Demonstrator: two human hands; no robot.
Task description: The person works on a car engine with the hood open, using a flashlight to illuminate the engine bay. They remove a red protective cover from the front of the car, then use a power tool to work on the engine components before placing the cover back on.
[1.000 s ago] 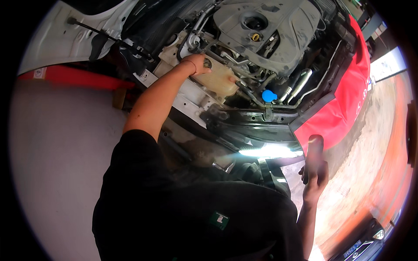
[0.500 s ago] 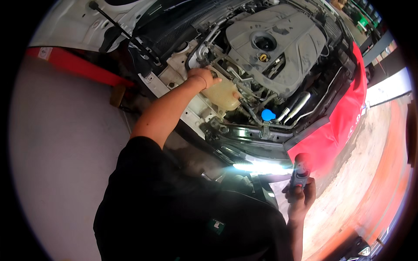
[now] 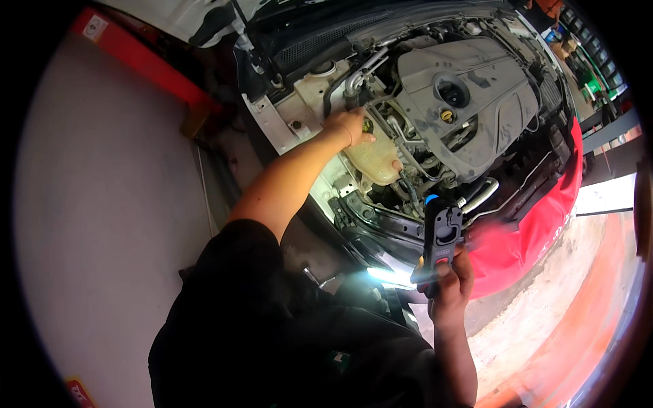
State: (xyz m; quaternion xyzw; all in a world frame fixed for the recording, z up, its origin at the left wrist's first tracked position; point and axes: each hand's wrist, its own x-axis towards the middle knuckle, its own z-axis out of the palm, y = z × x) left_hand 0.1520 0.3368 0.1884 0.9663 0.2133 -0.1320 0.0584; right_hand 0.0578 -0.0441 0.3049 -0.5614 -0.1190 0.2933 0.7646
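Note:
In the engine bay sits a yellowed coolant reservoir (image 3: 374, 160). My left hand (image 3: 345, 128) is at its upper end, the thumb lying on the plastic and the fingers curled over the far side, partly hidden. A dark round cap (image 3: 368, 126) shows beside the thumb. Over the front edge of the bay, my right hand (image 3: 454, 279) is closed round a black and grey handheld work light (image 3: 443, 234), held upright with its body in front of the blue cap (image 3: 431, 198). A bright white glare (image 3: 391, 276) shines by its lower end.
A grey plastic engine cover (image 3: 469, 102) with a yellow oil cap (image 3: 447, 115) fills the bay's middle. A red fender cover (image 3: 517, 251) hangs over the car's front. The raised hood (image 3: 170, 17) and a red lift arm (image 3: 146, 61) are at the upper left.
The work light in my right hand has moved left and up, over the bay's front edge, and now partly covers the blue cap. My left hand stays on the reservoir. The view has shifted.

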